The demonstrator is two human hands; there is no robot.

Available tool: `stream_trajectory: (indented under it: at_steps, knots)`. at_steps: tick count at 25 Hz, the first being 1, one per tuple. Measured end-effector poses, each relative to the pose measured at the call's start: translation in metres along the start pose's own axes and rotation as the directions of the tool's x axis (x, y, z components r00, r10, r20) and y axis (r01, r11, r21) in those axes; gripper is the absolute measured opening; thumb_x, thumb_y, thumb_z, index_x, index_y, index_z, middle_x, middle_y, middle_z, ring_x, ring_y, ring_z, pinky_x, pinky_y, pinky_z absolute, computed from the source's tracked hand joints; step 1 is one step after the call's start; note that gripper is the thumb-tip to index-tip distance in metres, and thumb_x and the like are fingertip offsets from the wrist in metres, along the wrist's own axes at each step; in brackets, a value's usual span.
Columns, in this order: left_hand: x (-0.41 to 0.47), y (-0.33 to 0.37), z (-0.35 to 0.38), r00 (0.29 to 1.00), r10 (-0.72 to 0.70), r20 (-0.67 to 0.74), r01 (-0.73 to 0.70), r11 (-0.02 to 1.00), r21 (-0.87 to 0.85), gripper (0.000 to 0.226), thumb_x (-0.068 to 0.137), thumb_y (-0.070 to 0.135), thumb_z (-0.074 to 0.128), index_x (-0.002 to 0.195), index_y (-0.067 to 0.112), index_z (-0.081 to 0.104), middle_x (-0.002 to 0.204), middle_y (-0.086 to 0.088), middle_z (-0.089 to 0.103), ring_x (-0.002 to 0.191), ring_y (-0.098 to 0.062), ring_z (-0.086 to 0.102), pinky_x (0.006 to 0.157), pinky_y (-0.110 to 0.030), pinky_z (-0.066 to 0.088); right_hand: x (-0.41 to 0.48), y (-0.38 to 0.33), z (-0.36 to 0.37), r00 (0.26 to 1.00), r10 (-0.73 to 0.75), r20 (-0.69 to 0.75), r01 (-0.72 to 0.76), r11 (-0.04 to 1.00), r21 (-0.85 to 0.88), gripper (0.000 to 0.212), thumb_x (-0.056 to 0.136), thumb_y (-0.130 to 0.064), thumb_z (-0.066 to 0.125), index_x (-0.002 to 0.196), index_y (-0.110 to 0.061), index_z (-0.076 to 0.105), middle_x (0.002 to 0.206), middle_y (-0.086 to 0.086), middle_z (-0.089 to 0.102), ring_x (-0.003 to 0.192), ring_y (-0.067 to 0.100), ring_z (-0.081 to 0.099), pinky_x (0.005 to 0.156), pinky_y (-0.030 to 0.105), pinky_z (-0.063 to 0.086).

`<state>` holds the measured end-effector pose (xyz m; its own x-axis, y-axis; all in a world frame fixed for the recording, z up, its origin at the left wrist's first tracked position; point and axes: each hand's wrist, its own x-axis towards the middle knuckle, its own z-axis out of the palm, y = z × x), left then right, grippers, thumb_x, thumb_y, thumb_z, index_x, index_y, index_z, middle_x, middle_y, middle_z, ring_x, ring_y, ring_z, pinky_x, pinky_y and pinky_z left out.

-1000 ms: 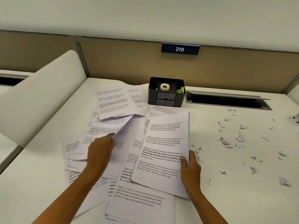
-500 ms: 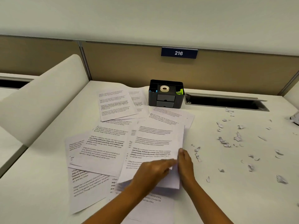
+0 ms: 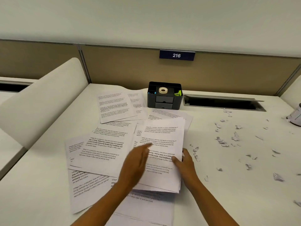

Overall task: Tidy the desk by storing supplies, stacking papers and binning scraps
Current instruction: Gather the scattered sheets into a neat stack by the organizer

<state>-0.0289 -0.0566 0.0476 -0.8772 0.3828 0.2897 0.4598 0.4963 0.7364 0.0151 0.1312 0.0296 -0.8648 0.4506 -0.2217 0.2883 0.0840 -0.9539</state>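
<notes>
Printed white sheets lie spread over the white desk, overlapping one another. My right hand grips the right edge of a small stack of sheets, raised a little above the rest. My left hand hovers flat and blurred over the left side of that stack, fingers apart and holding nothing. Torn paper scraps are scattered across the right half of the desk. A black desk organizer with a tape roll on top stands at the back.
A tan partition with a "216" sign closes the back. An open cable slot runs right of the organizer. A curved white divider rises on the left. A crumpled object sits at the far right edge.
My left hand carried a sheet from the left pile onto the stack in my right hand, then slid left across it. The stack has grown and risen slightly.
</notes>
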Motion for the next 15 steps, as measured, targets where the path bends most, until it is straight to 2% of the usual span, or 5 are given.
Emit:
stream_trajectory:
  at_steps: [3,6,9,11,15]
  knots:
    - [0.022,-0.021,-0.016,0.934,-0.332,-0.133,0.339,0.940,0.029,0.049,0.099,0.036,0.035,0.142,0.014,0.033,0.151,-0.006,0.031,0.139,-0.022,0.025,0.113,-0.038,0.021,0.000,-0.005,-0.006,0.999,-0.051,0.011,0.051,0.998,0.038,0.035,0.087,-0.012,0.060,0.118,-0.026,0.049,0.114,-0.003,0.064,0.100,0.016,0.064,0.087,0.039,0.054]
    - [0.034,-0.020,-0.031,0.812,-0.579,0.066,0.579,0.789,-0.206,0.055,0.098,0.044,0.029,0.146,0.015,0.025,0.151,-0.007,0.031,0.138,-0.029,0.029,0.111,-0.045,0.026,-0.004,-0.018,-0.006,0.991,-0.122,0.049,0.117,0.988,0.098,0.041,0.089,-0.016,0.060,0.126,-0.026,0.046,0.118,-0.007,0.062,0.103,0.013,0.063,0.087,0.036,0.055]
    - [0.039,-0.001,-0.042,0.886,-0.464,0.001,0.429,0.818,-0.384,0.042,0.098,0.045,0.029,0.130,0.021,0.038,0.119,0.001,0.060,0.110,-0.026,0.059,0.083,-0.036,0.052,-0.010,-0.034,-0.002,0.976,-0.207,0.063,0.201,0.975,0.095,0.043,0.093,-0.019,0.053,0.133,-0.023,0.039,0.121,-0.006,0.059,0.102,0.011,0.063,0.086,0.036,0.055]
    - [0.042,0.017,-0.048,0.923,-0.359,-0.139,0.268,0.858,-0.438,0.030,0.099,0.038,0.029,0.119,0.018,0.041,0.096,0.004,0.064,0.086,-0.019,0.068,0.061,-0.024,0.055,-0.013,-0.046,0.003,0.952,-0.302,0.053,0.295,0.949,0.114,0.035,0.095,-0.017,0.048,0.128,-0.023,0.038,0.113,-0.006,0.061,0.092,0.012,0.067,0.075,0.033,0.059]
    - [0.049,0.046,-0.054,0.928,-0.203,-0.312,0.030,0.876,-0.481,0.023,0.101,0.030,0.028,0.117,0.017,0.038,0.096,0.008,0.059,0.081,-0.007,0.066,0.058,-0.019,0.054,-0.019,-0.073,0.010,0.896,-0.444,-0.029,0.443,0.886,0.133,0.025,0.093,-0.018,0.050,0.111,-0.033,0.040,0.107,-0.013,0.056,0.092,0.007,0.065,0.066,0.023,0.057]
